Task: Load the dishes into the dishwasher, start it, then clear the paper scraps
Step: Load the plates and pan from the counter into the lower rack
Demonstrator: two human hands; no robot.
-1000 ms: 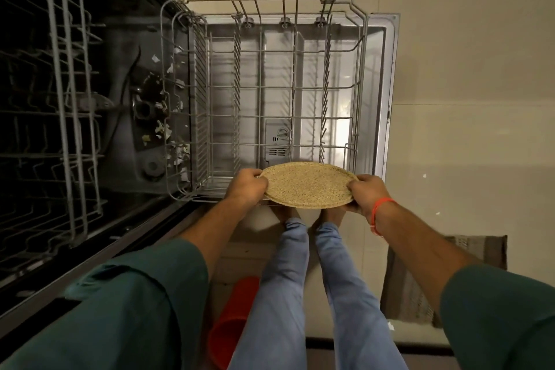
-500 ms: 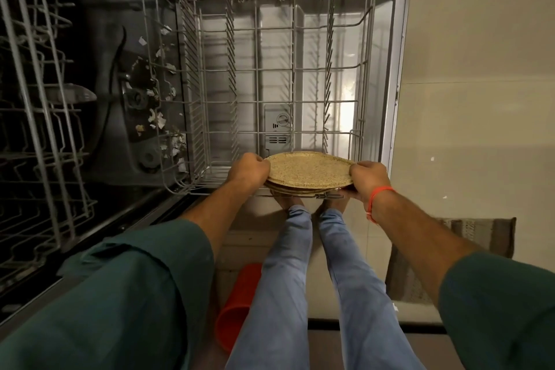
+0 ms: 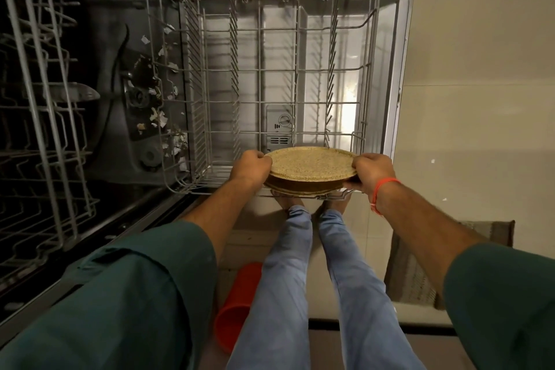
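Between both grips, left hand (image 3: 251,166) and right hand (image 3: 372,170) pinch stacked plates (image 3: 310,167) above the rack (image 3: 372,48); tilting could slide one off.

both arms reach forward and down, roughly parallel, with green sleeves pushed up to the elbows and bare forearms. the left hand (image 3: 250,167) is curled, knuckles up, its fingers wrapped over the left edge of a stack of plates (image 3: 310,170), which sits just to the right of those fingers. the right hand (image 3: 372,171) mirrors it, fingers curled over the opposite edge, the stack just to the left of them. an orange thread band (image 3: 380,192) circles the right wrist. both legs in blue jeans stand below, bare feet under the hands.
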